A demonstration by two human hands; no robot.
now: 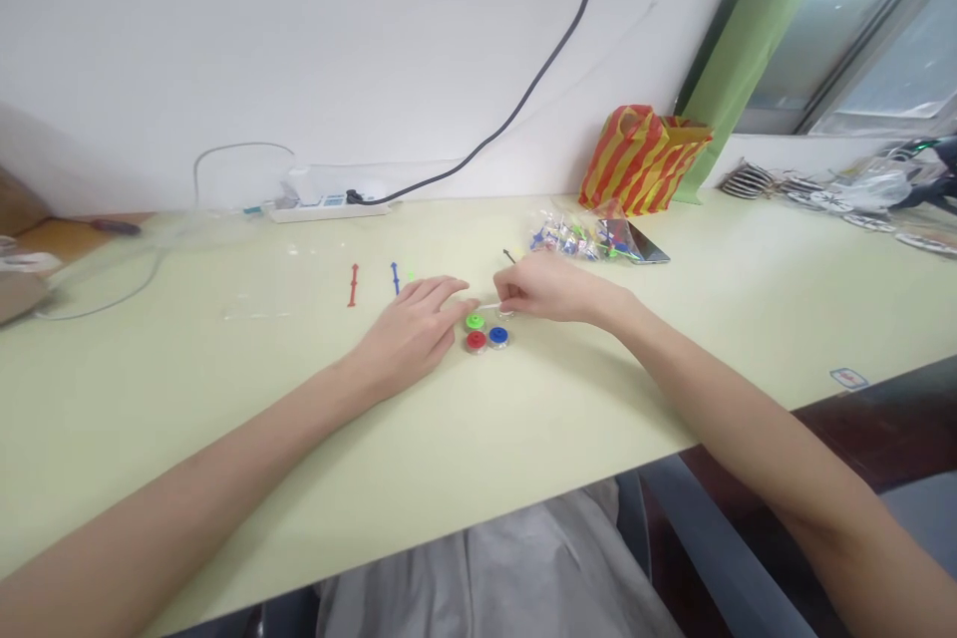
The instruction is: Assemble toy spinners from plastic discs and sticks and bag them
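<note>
My left hand (415,324) lies flat on the pale green table (224,399), fingers stretched toward a thin white stick (487,306), its fingertip touching the stick's end. My right hand (542,287) pinches the other end of that stick. Just below the stick sit three small round discs: a green disc (475,321), a red disc (477,340) and a blue disc (498,335). A red stick (353,285) and a blue stick (395,277) lie on the table to the left.
A clear bag of small coloured parts (579,237) lies behind my right hand. A red-and-yellow striped bag (643,159) stands by the wall. A white power strip (329,207) with a black cable sits at the back. Clutter fills the far right.
</note>
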